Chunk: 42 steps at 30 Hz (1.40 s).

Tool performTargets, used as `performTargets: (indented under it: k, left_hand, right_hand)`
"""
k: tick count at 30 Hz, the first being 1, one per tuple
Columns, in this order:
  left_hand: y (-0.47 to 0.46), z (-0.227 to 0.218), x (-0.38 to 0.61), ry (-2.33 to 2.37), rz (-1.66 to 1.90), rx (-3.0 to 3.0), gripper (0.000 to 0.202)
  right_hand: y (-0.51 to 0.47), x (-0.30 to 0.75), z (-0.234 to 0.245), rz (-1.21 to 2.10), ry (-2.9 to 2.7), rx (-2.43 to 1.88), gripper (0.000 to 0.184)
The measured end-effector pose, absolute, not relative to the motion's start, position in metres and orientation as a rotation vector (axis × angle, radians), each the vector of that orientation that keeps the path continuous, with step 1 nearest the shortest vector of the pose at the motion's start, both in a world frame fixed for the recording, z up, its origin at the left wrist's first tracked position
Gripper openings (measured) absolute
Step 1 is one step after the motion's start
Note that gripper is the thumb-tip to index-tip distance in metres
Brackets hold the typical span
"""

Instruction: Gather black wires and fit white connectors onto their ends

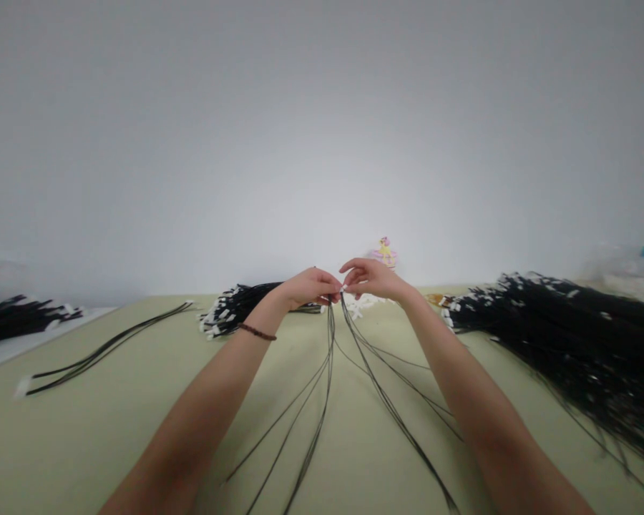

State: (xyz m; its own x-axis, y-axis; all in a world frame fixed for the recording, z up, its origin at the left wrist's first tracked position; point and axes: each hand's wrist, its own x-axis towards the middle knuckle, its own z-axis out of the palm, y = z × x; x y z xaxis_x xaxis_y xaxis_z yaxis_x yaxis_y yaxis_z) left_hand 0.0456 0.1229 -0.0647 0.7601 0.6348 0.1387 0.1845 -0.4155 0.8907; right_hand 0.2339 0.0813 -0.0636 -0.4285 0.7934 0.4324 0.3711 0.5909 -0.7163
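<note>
Both my hands meet at the middle of a pale green table [112,429]. My left hand [307,287], with a dark bead bracelet on its wrist, is closed in a pinch on a few thin black wires [322,408] that trail toward me. My right hand [373,280] pinches another group of thin black wires [391,411] right beside it, fingertips almost touching the left. The wire ends in my fingers are too small to make out. Small white connectors [360,306] lie just below my right hand.
A large heap of black wires with white connectors [569,336] covers the table's right side. A smaller bundle [236,306] lies behind my left hand. A few loose wires [107,348] lie at left, another bundle [21,315] at far left. A small pink figurine [385,252] stands by the wall.
</note>
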Motion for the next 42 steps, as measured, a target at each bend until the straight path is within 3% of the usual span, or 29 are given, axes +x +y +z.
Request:
performTargets:
  k: [11,20,30,42]
  left_hand:
    - [0.125,-0.066,0.046,0.641,0.538,2.042,0.026]
    - [0.12,-0.067,0.048,0.637,0.483,2.053,0.026]
    - [0.124,-0.071,0.044,0.523,0.377,1.996,0.022]
    - [0.127,-0.071,0.044,0.536,0.426,2.006,0.026]
  right_hand:
    - [0.084,0.24,-0.064,0.528,-2.167,-1.103,0.03]
    - [0.076,0.234,-0.06,0.583,-2.182,-1.109,0.034]
    - [0.074,0.236,-0.06,0.881,-2.229,-1.049,0.044]
    - [0.074,0.235,-0.057,0.74,-2.213,-1.008,0.035]
